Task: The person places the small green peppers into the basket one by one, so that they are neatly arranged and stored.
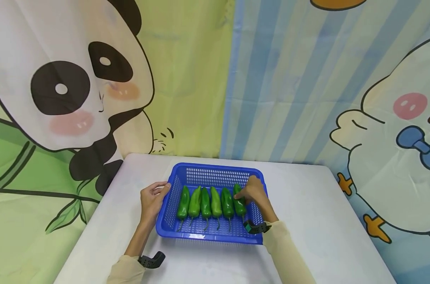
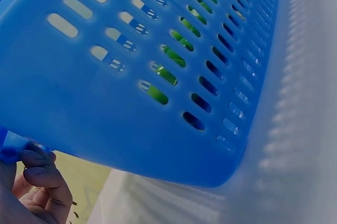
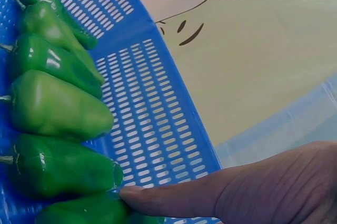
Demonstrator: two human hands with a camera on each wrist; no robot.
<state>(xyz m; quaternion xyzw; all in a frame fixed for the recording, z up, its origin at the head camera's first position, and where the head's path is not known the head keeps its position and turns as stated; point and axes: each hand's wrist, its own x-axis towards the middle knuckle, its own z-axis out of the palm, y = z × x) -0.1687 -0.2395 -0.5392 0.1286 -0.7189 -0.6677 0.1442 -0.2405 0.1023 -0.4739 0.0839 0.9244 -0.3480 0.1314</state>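
Several green peppers stand in a side-by-side row, stems toward me, inside a blue plastic basket [image 1: 215, 237]. Light green ones [image 1: 216, 203] are mixed with darker ones [image 1: 183, 203]. My left hand [image 1: 152, 201] pinches the basket's left rim; in the left wrist view its curled fingers [image 2: 45, 182] show at the rim's corner. The right hand [image 1: 255, 193] is inside the basket at the right, holding the rightmost dark green pepper [image 1: 240, 207]. Its thumb [image 3: 168, 197] lies along that pepper in the right wrist view, while its other fingers are hidden there.
The basket sits on a white table [image 1: 307, 205], and its slotted walls stand around the peppers. Behind the table hangs a curtain [image 1: 186, 79] printed with a panda and a bird. Dark bands [image 1: 152, 260] are worn on both wrists.
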